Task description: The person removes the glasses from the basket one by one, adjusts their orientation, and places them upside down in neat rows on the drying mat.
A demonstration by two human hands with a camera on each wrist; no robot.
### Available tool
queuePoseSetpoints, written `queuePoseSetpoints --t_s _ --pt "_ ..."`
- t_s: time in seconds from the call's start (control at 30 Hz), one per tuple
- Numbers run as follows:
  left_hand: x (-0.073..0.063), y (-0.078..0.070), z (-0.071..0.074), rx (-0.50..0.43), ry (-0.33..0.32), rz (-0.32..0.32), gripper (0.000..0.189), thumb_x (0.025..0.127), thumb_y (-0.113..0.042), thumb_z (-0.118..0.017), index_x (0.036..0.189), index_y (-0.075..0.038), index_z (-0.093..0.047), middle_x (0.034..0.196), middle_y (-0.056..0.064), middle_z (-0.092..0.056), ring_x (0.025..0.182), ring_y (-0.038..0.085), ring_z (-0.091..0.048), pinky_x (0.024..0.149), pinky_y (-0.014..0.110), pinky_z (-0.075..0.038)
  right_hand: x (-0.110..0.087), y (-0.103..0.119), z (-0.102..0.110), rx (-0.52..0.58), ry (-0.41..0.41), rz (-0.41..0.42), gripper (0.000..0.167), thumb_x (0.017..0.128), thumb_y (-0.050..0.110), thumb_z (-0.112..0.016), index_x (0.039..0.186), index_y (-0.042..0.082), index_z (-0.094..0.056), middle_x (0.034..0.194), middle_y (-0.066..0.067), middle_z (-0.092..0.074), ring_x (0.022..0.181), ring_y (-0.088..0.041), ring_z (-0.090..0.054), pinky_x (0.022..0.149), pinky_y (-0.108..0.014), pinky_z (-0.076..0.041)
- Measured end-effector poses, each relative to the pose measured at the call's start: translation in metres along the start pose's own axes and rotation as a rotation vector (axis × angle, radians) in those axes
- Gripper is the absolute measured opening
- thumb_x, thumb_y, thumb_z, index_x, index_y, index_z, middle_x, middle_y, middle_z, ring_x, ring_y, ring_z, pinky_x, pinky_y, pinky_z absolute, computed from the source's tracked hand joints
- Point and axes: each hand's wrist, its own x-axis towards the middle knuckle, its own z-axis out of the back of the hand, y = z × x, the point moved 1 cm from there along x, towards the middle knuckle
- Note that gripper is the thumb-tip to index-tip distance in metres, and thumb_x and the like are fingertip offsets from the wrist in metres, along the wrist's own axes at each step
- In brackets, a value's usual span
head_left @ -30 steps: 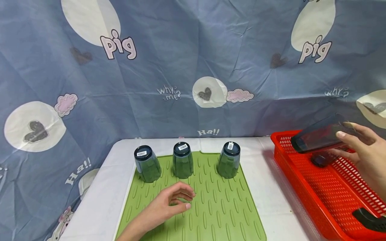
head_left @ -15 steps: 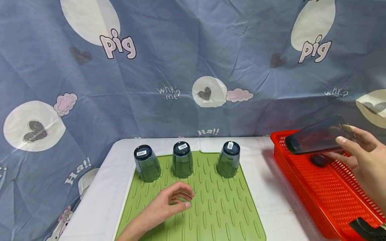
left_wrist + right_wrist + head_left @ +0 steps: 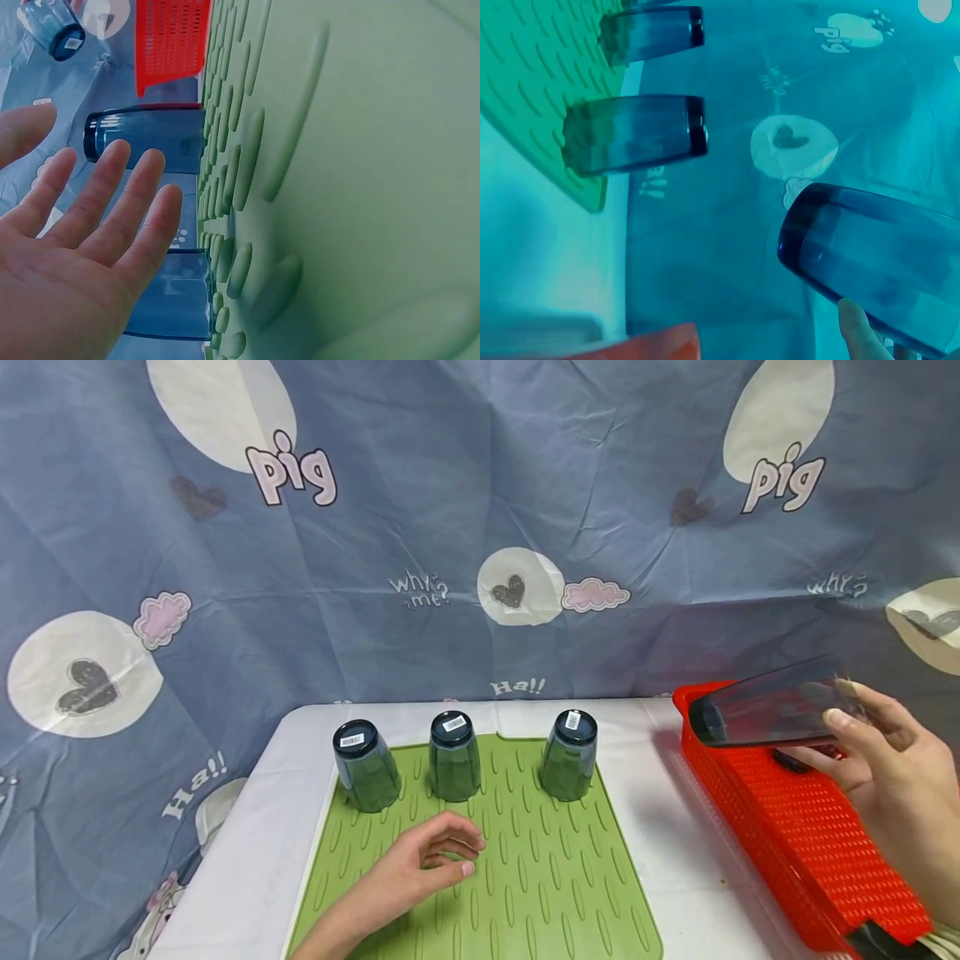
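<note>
My right hand [image 3: 892, 768] holds a dark blue-grey glass tumbler [image 3: 772, 706] near its rim, thumb and fingers round it. The tumbler lies almost level in the air over the red basket, its thick base pointing left; the right wrist view shows its side. My left hand [image 3: 420, 868] hovers over the green mat [image 3: 525, 902] with relaxed, slightly bent fingers and holds nothing. Three similar tumblers stand upside down along the mat's far edge: a left one [image 3: 367, 772], a middle one [image 3: 454, 764] and a right one [image 3: 570, 760], with barcode labels on their bases.
The red perforated basket [image 3: 750, 843] stands on the right of the white tablecloth [image 3: 667, 868]. Another dark glass [image 3: 791, 760] lies inside it, partly hidden behind the right hand. A blue printed cloth [image 3: 420, 643] hangs behind the table.
My right hand has carried the tumbler a little to the left, tipping it closer to level, with its base now over the basket's left rim. The left hand has stayed in place.
</note>
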Motion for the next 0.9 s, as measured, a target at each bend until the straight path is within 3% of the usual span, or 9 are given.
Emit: queuePoseSetpoints --t_s 0.17,0.47,0.9 --pt "0.0 0.0 0.0 0.001 -0.002 0.004 0.03 0.097 -0.01 -0.063 0.124 -0.001 -0.055 0.122 0.021 -0.058 0.113 0.04 -0.057 0.093 0.034 -0.05 -0.002 -0.003 -0.01 0.091 0.017 -0.006 0.044 0.097 -0.013 -0.041 0.139 -0.001 -0.05 0.141 -0.009 -0.048 0.112 -0.024 -0.064 0.075 -0.042 -0.059" --pt "-0.001 0.0 -0.001 0.002 -0.002 -0.006 0.03 0.096 -0.009 -0.063 0.124 -0.001 -0.055 0.122 0.022 -0.058 0.113 0.04 -0.057 0.094 0.034 -0.05 -0.009 -0.013 -0.029 0.083 0.022 0.054 0.043 0.096 -0.016 -0.04 0.138 -0.007 -0.047 0.132 -0.015 -0.05 0.109 -0.027 -0.065 0.078 -0.043 -0.058" --pt "0.0 0.001 0.0 -0.002 -0.006 0.006 0.031 0.096 -0.009 -0.062 0.124 0.0 -0.054 0.122 0.022 -0.058 0.113 0.04 -0.057 0.094 0.033 -0.05 -0.021 -0.026 -0.051 0.13 -0.018 0.042 0.045 0.096 -0.012 -0.042 0.14 -0.005 -0.047 0.132 -0.014 -0.054 0.112 -0.026 -0.063 0.084 -0.046 -0.057"
